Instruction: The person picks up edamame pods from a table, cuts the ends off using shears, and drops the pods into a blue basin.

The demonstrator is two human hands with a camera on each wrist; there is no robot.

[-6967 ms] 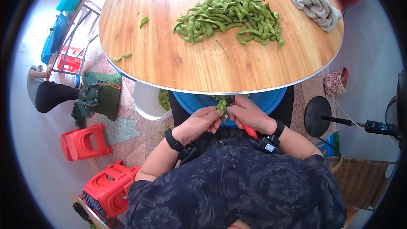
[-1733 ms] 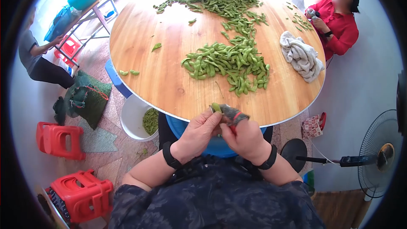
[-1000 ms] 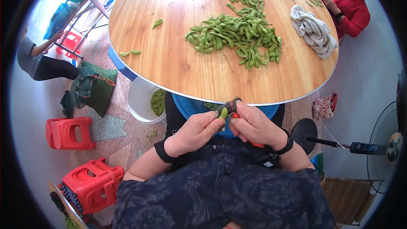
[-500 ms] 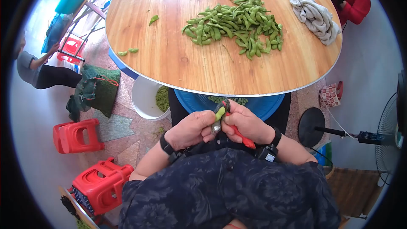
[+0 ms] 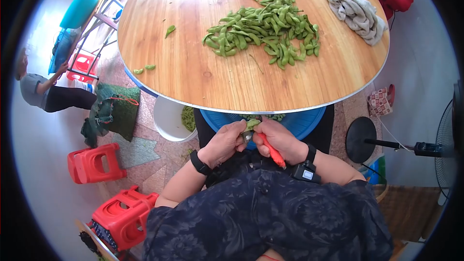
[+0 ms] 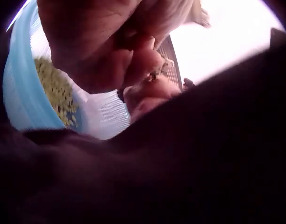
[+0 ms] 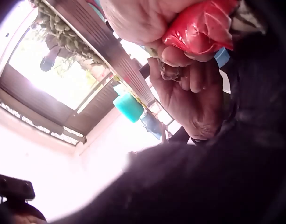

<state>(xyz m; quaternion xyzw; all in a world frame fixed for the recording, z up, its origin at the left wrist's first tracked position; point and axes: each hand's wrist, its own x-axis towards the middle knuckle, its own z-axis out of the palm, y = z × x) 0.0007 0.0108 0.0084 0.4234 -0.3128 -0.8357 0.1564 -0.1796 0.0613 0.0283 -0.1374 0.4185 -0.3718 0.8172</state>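
Note:
In the head view my left hand pinches a green soybean pod between thumb and fingers, over the near side of a blue basin. My right hand grips a tool with a red wrapped handle; its working end is hidden by the fingers. Both hands' fingertips meet at the pod. A small shiny metallic piece shows at the left fingers. The right wrist view shows the red wrapping close up, with the left hand below it. Shelled beans lie in the basin.
A pile of pods and a crumpled grey cloth lie on the round wooden table. A white bucket stands left of the basin. Red stools are at the left, and a fan at the right.
Since 1.7 seconds ago both hands have come down from the table's edge to over the basin. The head view has tilted downward, and the person in red has mostly left the frame.

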